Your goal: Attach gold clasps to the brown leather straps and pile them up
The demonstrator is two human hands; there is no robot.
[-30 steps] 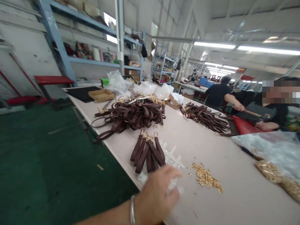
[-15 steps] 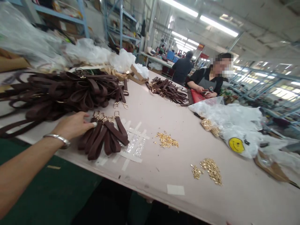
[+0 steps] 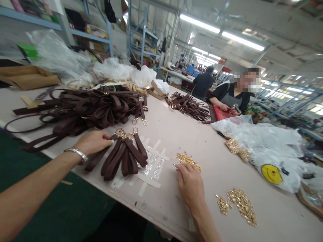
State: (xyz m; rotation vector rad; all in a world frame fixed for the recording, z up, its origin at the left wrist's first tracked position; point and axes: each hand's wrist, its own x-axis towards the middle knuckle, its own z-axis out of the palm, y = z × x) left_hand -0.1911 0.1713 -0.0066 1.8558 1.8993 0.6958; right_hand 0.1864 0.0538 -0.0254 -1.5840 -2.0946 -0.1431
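My left hand [image 3: 94, 144], with a silver bangle at the wrist, pinches the end of a dark brown strap at the left edge of a small bunch of folded straps [image 3: 123, 156] with gold clasps. Over the near edge of a pile of small gold pieces [image 3: 188, 159] is my right hand [image 3: 191, 181], its fingers bent and close together; whatever is between the fingertips is too small to make out. Taped clear plastic [image 3: 152, 166] lies between the bunch and my right hand.
Behind my left hand lies a large heap of brown straps [image 3: 101, 106]. More gold pieces [image 3: 242, 205] are at the right, near plastic bags [image 3: 277, 144]. Across the table [image 3: 161, 126], a person [image 3: 233, 95] handles something beside a red item.
My right hand has come in from below to the gold pile. My left hand now has one strap drawn slightly apart from the bunch. The view has shifted left.
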